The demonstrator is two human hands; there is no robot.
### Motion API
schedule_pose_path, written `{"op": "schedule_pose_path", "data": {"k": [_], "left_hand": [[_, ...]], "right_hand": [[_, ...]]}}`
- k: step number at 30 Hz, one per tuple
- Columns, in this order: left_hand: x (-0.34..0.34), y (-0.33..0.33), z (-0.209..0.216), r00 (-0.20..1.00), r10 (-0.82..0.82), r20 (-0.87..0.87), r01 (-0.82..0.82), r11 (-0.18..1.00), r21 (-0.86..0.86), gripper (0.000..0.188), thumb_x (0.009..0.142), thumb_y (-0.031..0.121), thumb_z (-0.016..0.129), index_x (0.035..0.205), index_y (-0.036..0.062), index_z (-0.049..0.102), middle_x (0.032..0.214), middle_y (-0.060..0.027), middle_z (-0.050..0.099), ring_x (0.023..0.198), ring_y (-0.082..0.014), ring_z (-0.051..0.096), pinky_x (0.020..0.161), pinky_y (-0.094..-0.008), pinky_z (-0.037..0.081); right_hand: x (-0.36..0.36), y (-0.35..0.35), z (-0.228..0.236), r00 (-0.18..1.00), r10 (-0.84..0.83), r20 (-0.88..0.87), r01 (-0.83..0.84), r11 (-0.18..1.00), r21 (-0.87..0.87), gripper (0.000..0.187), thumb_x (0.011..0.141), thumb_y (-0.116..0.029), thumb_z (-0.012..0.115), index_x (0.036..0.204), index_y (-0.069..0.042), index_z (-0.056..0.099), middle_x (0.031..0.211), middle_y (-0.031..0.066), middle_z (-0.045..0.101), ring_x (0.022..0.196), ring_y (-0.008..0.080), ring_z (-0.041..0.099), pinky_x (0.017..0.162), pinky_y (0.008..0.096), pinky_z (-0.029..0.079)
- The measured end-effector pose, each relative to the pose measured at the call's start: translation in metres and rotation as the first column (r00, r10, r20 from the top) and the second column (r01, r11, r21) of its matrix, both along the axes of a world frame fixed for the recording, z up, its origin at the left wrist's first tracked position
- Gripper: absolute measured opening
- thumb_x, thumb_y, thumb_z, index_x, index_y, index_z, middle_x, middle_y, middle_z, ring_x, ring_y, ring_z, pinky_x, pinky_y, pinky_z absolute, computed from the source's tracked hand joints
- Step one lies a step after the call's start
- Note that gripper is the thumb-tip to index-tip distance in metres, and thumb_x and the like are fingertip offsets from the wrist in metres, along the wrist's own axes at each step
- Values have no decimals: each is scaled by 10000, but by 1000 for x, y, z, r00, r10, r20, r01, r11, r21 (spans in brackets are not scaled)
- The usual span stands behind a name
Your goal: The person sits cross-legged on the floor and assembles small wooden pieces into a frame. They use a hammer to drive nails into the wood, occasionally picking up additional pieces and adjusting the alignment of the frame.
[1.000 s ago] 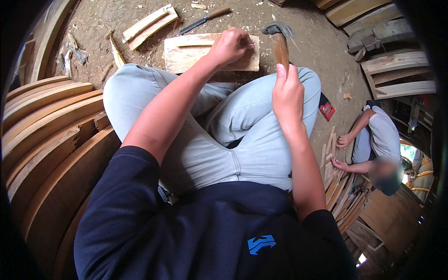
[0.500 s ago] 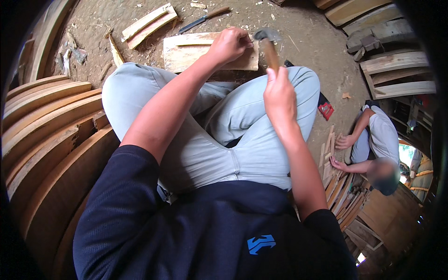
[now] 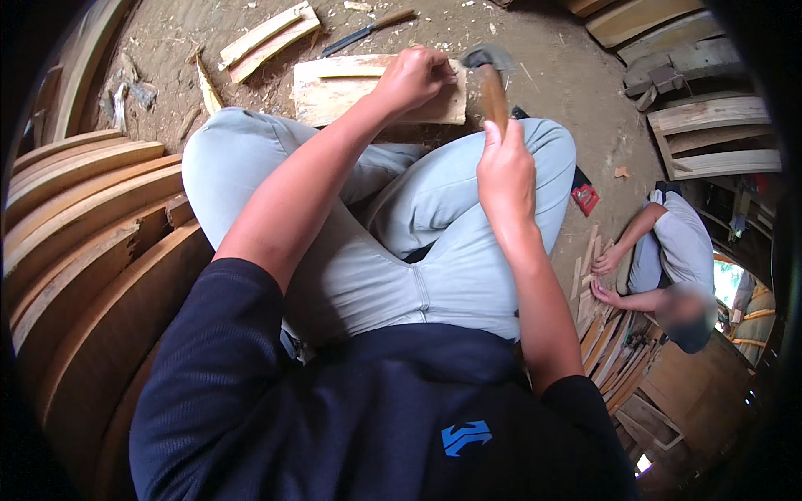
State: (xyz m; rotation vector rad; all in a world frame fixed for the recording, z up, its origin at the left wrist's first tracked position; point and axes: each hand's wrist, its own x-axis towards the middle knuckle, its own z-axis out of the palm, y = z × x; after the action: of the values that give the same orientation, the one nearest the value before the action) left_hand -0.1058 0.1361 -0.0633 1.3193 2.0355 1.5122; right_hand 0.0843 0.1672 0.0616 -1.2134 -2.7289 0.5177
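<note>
My right hand [image 3: 506,167] is closed round the wooden handle of a hammer [image 3: 494,100], whose dark metal head is raised just beyond the right end of a pale wooden board [image 3: 322,100]. The board lies on the ground in front of my crossed legs. Over its right part, my left hand [image 3: 413,79] is closed with fingertips pinched together near the hammer head. What those fingers hold is too small to make out. A thin wood strip [image 3: 351,72] lies along the board's far side and runs up to my left hand.
A knife-like tool [image 3: 368,33] and two split wood pieces [image 3: 269,40] lie beyond the board. Curved planks [image 3: 92,200] are stacked at my left. A red object [image 3: 585,198] sits by my right knee. At the right, another person [image 3: 681,242] handles thin wood sticks.
My right hand and the hammer have shifted slightly to the right. My left hand stays in place at the board. The other person's farther hand has moved closer to the sticks.
</note>
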Motion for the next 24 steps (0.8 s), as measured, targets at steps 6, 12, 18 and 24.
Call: {"op": "schedule_pose_path", "data": {"k": [6,12,18,24], "left_hand": [[-1,-1,-5,1000,-1,-13,1,1000,22,97,806,107,741,871,34,742,845,-172,724,814,-345,711,733,-417,559],[2,-1,-3,1000,4,19,-3,1000,-5,96,809,115,742,866,37,743,847,-152,736,797,-324,722,723,-406,567],[-2,-1,-2,999,20,-38,-20,1000,-9,111,808,135,756,864,40,743,844,-153,735,805,-335,719,716,-410,563],[1,1,-2,998,26,-50,-27,1000,-15,105,806,129,753,864,41,747,834,-151,734,794,-333,717,714,-408,561]], "right_hand": [[-5,1,-6,996,10,94,-11,1000,5,322,1055,-305,476,1075,16,481,829,322,652,841,525,628,679,618,459],[-1,2,-6,998,15,-68,-10,997,76,332,1051,-311,485,1076,20,479,833,326,654,831,534,630,676,609,474],[1,1,-9,999,36,0,-36,998,46,332,1051,-314,485,1080,16,476,812,324,655,811,526,640,667,605,491],[0,1,-9,997,-12,70,11,1000,5,287,1043,-301,507,1079,-16,519,843,314,655,828,533,625,664,608,473]]}}
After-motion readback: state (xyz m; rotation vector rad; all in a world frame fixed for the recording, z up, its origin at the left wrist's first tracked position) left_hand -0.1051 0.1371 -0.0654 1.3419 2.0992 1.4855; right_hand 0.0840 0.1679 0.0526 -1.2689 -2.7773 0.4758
